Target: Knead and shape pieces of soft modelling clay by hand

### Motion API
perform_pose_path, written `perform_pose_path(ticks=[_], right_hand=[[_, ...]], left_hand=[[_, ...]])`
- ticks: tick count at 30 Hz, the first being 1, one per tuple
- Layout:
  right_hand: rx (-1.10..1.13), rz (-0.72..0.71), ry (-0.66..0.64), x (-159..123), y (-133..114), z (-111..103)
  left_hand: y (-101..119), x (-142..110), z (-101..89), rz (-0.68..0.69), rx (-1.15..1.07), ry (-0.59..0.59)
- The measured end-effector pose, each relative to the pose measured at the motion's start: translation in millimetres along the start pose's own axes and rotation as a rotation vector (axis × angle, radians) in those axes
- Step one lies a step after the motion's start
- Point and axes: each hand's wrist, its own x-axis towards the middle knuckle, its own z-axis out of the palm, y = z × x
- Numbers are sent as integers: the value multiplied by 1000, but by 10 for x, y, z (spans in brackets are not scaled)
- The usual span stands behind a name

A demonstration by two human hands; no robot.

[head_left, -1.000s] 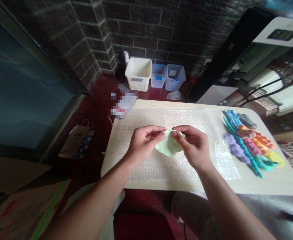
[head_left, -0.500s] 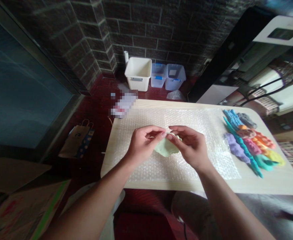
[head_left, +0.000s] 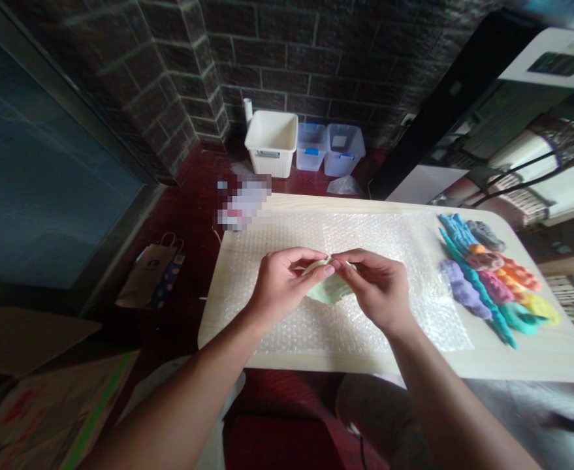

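Above the middle of the table, both hands pinch the upper edge of a thin, pale green piece of what looks like modelling clay [head_left: 330, 291]. My left hand [head_left: 287, 277] grips the edge from the left between thumb and fingers. From the right, my right hand [head_left: 377, 284] pinches the same edge, its fingertips touching or nearly touching those of the left. The piece hangs below the fingertips with an uneven lower rim. Part of its upper edge is hidden by the fingers. Beneath it lies a sheet of bubble wrap [head_left: 287, 333].
Several coloured, lumpy strips [head_left: 467, 290] lie together at the right of the pale table [head_left: 551, 359]. A blurred-out item [head_left: 245, 203] is at its far left corner. Beyond stand a white bin [head_left: 271, 147] and two clear boxes. A paper bag [head_left: 144, 277] is on the floor, left.
My right fingertips have closed in toward the left ones at the upper edge of the pale green piece. The piece looks slightly more folded at the top. Other things stay put.
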Motion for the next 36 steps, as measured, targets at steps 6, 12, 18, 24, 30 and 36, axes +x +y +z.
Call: perform_pose_path(ticks=[6,12,18,24,30,36], right_hand=[[-12,-17,-19,1,-31,26],[12,28,-25,3,-43,29],[28,40,16,-2,-15,25],[-23,26,-2,-18,-19,11],[10,42,-29,-5,-64,36],[38,80,13,3,-56,41]], left_hand=[[33,-10,-6,9,87,48],[25,-1,-10,8,90,10],[35,-14,3,27,62,14],[72,-4,-6,4,65,65],[35,11,-11,4,19,1],[57,15,-16,0,56,40]])
